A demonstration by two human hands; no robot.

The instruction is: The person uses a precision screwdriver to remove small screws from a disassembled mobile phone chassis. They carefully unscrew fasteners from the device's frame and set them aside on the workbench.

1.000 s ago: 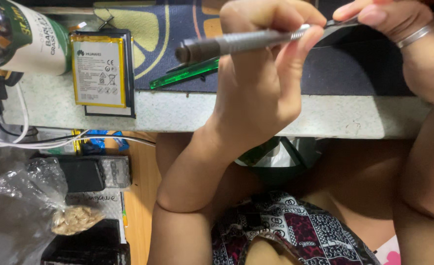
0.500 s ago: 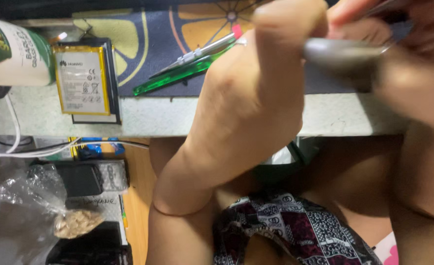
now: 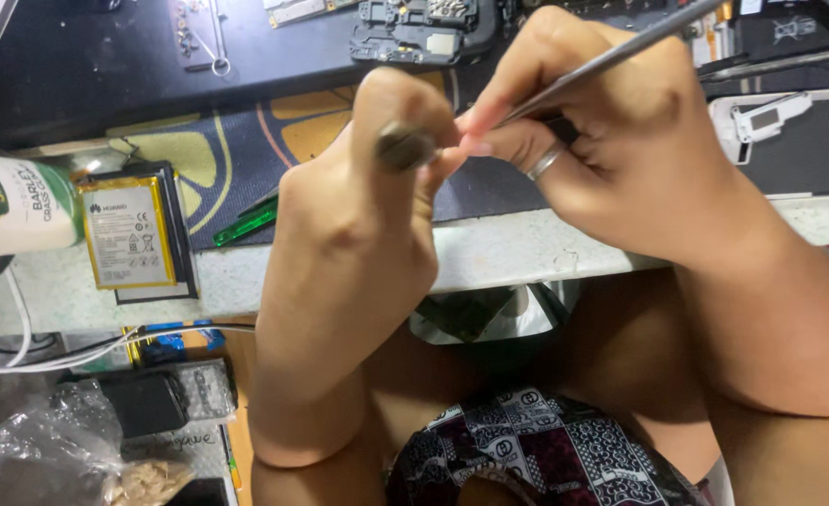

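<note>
While raised over the table edge [image 3: 489,253], left hand [image 3: 358,215] fisted round a tool handle [image 3: 405,147], right hand [image 3: 602,150] pinching grey tweezers [image 3: 611,61] — fingertips meeting.

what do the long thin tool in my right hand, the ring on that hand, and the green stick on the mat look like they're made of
Tool: looks like metal, brushed grey with a dull sheen along its slim shaft, held in the right hand. Ring: probably silver-coloured metal, polished, catching a bright highlight. Green stick on the mat: seemingly translucent plastic, glossy and see-through green, partly hidden behind the left hand.
</note>
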